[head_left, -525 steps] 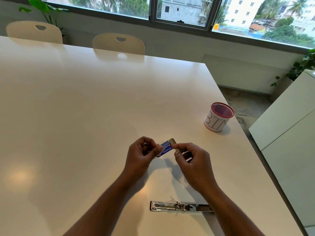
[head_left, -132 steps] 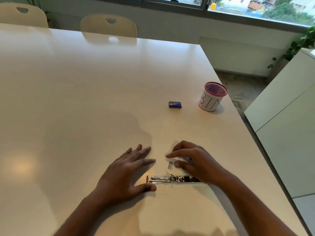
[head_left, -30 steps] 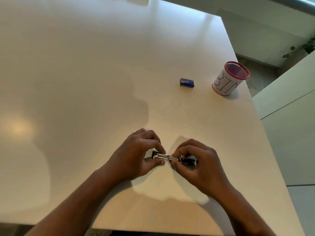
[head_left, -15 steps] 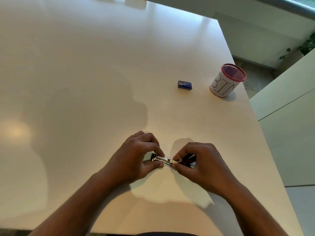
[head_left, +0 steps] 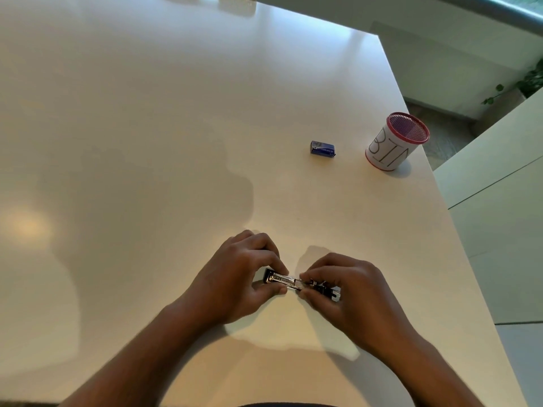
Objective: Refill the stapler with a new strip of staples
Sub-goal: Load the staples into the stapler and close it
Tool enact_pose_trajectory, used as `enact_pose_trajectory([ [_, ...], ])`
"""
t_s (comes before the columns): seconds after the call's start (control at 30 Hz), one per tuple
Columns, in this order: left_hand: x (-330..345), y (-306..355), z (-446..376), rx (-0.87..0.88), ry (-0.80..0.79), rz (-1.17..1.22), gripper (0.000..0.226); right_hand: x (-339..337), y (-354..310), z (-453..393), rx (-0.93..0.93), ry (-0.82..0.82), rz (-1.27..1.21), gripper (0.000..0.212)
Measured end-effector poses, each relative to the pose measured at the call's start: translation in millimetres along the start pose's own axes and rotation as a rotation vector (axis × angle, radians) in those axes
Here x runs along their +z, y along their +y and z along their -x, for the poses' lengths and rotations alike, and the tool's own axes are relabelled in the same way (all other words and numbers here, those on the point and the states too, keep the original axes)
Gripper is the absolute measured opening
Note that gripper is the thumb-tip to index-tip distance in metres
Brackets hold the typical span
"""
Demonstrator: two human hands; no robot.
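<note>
A small metal stapler (head_left: 286,282) is held just above the white table (head_left: 147,142), lying sideways with its staple channel showing. My left hand (head_left: 238,277) grips its left end between fingers and thumb. My right hand (head_left: 352,295) pinches at the middle of the stapler, its fingers covering the right part; a black end piece (head_left: 332,292) sticks out past them. A strip of staples cannot be made out under the fingertips. The small blue staple box (head_left: 322,148) lies farther back on the table.
A white cup with a red mesh rim (head_left: 393,145), lettered BIN, stands near the table's right edge. A white cabinet (head_left: 499,215) stands to the right of the table. The table's near edge runs just below my forearms.
Over the last second both hands stayed on the stapler; the right fingertips shifted slightly along its middle. Earlier the staple box was put down on the table and the stapler was picked up.
</note>
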State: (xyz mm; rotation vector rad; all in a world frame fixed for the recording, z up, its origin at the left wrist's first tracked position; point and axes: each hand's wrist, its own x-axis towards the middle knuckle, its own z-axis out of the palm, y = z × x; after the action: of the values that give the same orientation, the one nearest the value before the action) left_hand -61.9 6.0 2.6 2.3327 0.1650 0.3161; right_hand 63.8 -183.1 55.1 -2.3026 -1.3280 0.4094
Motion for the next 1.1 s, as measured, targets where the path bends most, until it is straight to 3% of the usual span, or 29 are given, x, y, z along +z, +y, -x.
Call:
enact_pose_trajectory([
  [0.2,1,0,0,0.002,0.013,-0.01,0.021,5,2,13,-0.022,0.118,-0.038,0.036],
  [0.43,1,-1,0,0.009,0.013,-0.027,0.023,13,-4,19,-0.002,0.155,0.179,0.024],
  [0.57,1,1,0,0.0,0.016,-0.031,0.024,7,0,23,0.016,0.228,0.243,0.03],
  [1.1,0,2,2,-0.01,-0.014,-0.059,0.024,26,-7,19,-0.013,0.182,0.317,0.043],
])
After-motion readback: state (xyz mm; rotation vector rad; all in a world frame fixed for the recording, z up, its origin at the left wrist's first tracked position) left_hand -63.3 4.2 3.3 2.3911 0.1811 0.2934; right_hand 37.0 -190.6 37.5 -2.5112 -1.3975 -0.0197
